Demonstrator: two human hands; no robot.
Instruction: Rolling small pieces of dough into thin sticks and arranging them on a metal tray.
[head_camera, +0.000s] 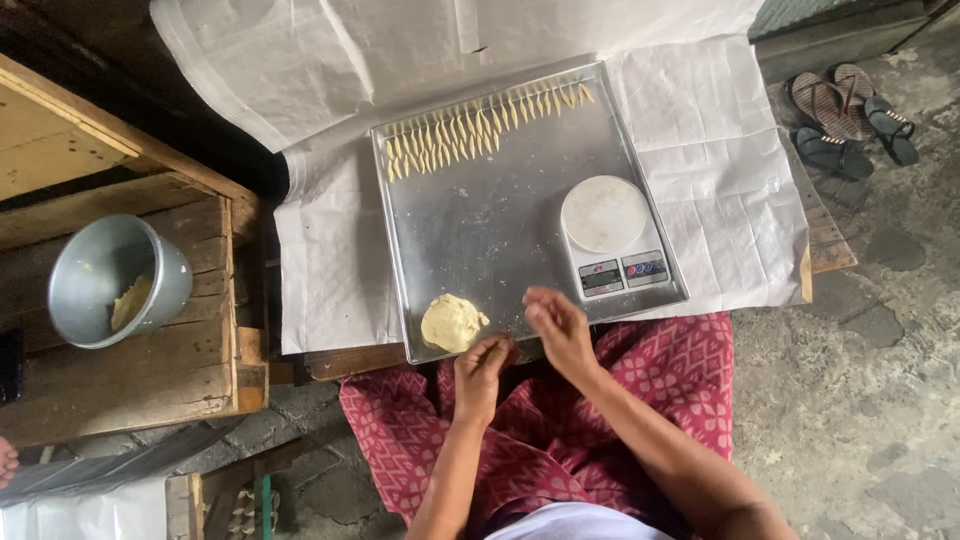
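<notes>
A square metal tray lies on white paper on a low table. Along its far edge runs a row of several thin pale dough strips. A flattened lump of pale dough sits at the tray's near left corner. My left hand is at the tray's near edge, just right of the lump, fingers curled together, seemingly pinching a small bit of dough. My right hand hovers over the near edge beside it, fingers bent and apart. A small white kitchen scale rests on the tray's right side.
A metal bowl with some dough in it sits on a wooden crate to the left. White paper covers the table. Several sandals lie on the stone floor at the upper right. My red patterned skirt fills the foreground.
</notes>
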